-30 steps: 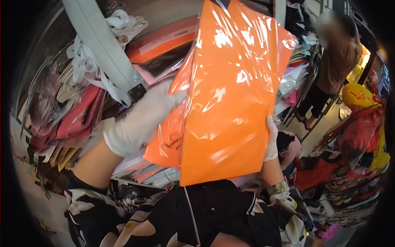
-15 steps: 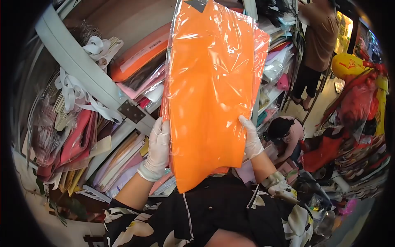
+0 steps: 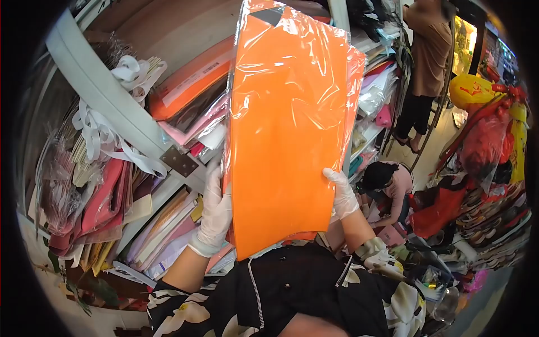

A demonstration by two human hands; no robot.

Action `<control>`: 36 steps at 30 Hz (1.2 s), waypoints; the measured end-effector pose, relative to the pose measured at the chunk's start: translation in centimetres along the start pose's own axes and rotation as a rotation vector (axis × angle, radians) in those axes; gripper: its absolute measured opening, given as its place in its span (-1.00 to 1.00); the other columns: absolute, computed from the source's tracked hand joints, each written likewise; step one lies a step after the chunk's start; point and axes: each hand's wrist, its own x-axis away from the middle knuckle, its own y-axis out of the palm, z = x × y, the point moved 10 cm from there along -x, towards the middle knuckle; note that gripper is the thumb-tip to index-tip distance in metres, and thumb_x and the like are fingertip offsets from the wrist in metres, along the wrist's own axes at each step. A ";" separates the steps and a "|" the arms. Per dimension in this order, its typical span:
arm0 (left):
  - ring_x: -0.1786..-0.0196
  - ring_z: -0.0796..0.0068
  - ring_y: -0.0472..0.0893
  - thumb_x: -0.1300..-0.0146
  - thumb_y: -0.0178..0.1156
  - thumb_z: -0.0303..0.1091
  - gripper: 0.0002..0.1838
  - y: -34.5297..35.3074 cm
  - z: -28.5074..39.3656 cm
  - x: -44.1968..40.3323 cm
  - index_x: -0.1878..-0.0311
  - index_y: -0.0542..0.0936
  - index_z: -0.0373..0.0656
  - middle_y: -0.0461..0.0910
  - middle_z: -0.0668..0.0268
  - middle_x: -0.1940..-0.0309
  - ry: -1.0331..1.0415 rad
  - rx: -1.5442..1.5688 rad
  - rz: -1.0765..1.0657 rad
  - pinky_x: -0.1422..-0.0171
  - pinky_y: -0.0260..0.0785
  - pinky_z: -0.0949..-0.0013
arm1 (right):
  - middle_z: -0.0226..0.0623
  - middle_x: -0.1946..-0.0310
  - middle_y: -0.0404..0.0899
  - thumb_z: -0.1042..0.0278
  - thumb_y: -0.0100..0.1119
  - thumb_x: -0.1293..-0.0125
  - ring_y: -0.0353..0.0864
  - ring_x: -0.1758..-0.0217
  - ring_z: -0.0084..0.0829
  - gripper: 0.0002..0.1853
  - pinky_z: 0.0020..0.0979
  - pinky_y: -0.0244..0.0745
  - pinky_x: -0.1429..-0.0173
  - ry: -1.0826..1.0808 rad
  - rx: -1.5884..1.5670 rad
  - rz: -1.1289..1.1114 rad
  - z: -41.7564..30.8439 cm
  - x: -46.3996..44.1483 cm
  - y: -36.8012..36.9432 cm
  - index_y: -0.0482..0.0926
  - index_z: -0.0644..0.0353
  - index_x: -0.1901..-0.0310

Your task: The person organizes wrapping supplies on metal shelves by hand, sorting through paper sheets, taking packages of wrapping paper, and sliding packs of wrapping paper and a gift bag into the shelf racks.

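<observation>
A large orange sheet pack [image 3: 286, 135] in shiny clear plastic stands up in front of my chest, with a dark corner at its top. My left hand [image 3: 213, 216], in a white glove, grips its left edge. On the lower right edge my gloved right hand [image 3: 341, 194] holds it with the thumb on the front face. The fingers of both hands are partly hidden behind the pack. More orange-pink wrapped material [image 3: 355, 73] shows behind its right edge.
Behind are a metal frame [image 3: 104, 84], shelved coloured sheets [image 3: 168, 233], white ribbon [image 3: 98, 132] and red wrapped bundles [image 3: 106, 202]. At right, one person [image 3: 431, 56] stands by a ladder, another [image 3: 396, 188] crouches, near a yellow balloon [image 3: 471, 91] and red wrapped items [image 3: 485, 149].
My left hand has come from across the pack's left side to its left edge. The pack has shifted left in view, and its front now looks flatter.
</observation>
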 end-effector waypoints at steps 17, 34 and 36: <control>-0.05 0.47 0.62 -0.28 0.28 -0.49 -0.59 7.6 -6.3 -1.2 -0.20 0.54 -0.29 0.63 0.29 -0.04 -0.527 0.675 -0.294 -0.18 0.48 0.37 | -0.38 -0.15 0.56 0.32 0.56 -0.04 0.51 -0.22 -0.43 -0.23 -0.34 0.39 -0.31 -0.040 0.588 0.083 -2.9 2.1 -3.4 0.44 0.24 -0.31; -0.21 0.43 0.53 -0.24 0.34 -0.53 -0.53 11.0 -11.9 8.2 -0.23 0.52 -0.20 0.56 0.33 -0.16 -0.538 0.766 -0.518 -0.33 0.36 0.31 | -0.48 -0.03 0.61 0.31 0.54 -0.09 0.54 -0.10 -0.53 -0.36 -0.42 0.41 -0.21 -0.021 0.753 0.205 -4.8 7.6 -5.3 0.53 0.22 -0.22; -0.21 0.44 0.52 -0.26 0.34 -0.52 -0.53 11.7 -11.8 8.6 -0.24 0.51 -0.21 0.56 0.34 -0.16 -0.472 0.711 -0.535 -0.32 0.36 0.33 | -0.48 -0.03 0.60 0.33 0.52 -0.10 0.54 -0.09 -0.54 -0.37 -0.42 0.41 -0.20 -0.023 0.705 0.202 -3.7 8.6 -5.3 0.52 0.22 -0.23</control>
